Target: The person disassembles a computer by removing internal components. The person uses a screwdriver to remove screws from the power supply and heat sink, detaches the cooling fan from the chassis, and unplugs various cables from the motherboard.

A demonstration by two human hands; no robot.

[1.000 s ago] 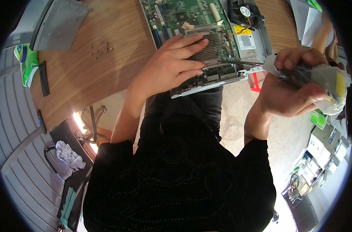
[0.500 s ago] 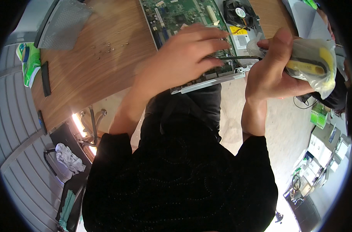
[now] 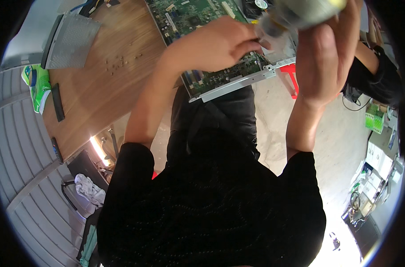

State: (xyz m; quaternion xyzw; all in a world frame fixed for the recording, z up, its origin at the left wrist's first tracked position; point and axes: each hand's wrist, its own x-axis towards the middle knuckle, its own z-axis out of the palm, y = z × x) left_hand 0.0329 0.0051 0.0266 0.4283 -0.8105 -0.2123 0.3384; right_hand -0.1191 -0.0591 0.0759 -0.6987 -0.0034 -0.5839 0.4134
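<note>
My right hand (image 3: 322,62) is wrapped round a power screwdriver (image 3: 307,11) covered in clear plastic, held over the right side of an open metal computer chassis (image 3: 238,86). The tool is blurred, and its tip is hidden near my left fingertips. My left hand (image 3: 211,46) reaches over the green circuit board (image 3: 198,18) with its fingers curled together; what they pinch, if anything, cannot be made out. At the top of the chassis, a black fan (image 3: 249,6) is partly covered by the tool. The chassis overhangs the table's near edge above my lap.
Several small screws (image 3: 118,64) lie loose on the wooden table (image 3: 131,26). Farther left are a perforated metal panel (image 3: 73,42), a green packet (image 3: 42,91) and a black strip (image 3: 58,102). Another person's arm (image 3: 366,58) shows at the right, and something red (image 3: 293,78) stands below the chassis.
My right hand has lifted and swung the screwdriver so its front end is over the chassis beside my left hand. The left fingers, spread before, have curled together.
</note>
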